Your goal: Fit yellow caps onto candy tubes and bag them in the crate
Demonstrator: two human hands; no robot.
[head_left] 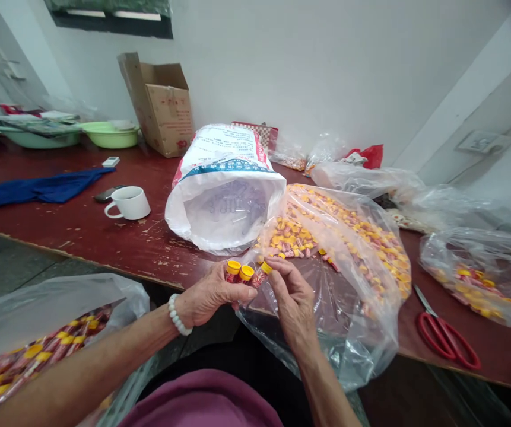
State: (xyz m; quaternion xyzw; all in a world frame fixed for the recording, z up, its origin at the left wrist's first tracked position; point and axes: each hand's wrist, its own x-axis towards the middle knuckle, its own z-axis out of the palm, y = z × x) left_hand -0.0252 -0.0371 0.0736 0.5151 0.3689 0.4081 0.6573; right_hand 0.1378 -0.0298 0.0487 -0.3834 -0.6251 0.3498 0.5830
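My left hand (213,296) is closed around two small red tubes (240,273) with yellow caps, held upright side by side. Between the thumb and fingers of my right hand (295,299) is another yellow-capped tube (262,275), tilted and close beside the first two. Just beyond my hands lies a large clear plastic bag (348,237), spread open and full of many such tubes. Behind my left hand a white woven sack (226,184) rests on its side, its mouth facing me.
On the dark red table (81,231) are a white mug (128,203), a blue cloth (45,188), red-handled scissors (446,335) and a cardboard box (166,112). Another bag of tubes (482,281) sits at right. At lower left is a bag of longer yellow-and-red pieces (45,350).
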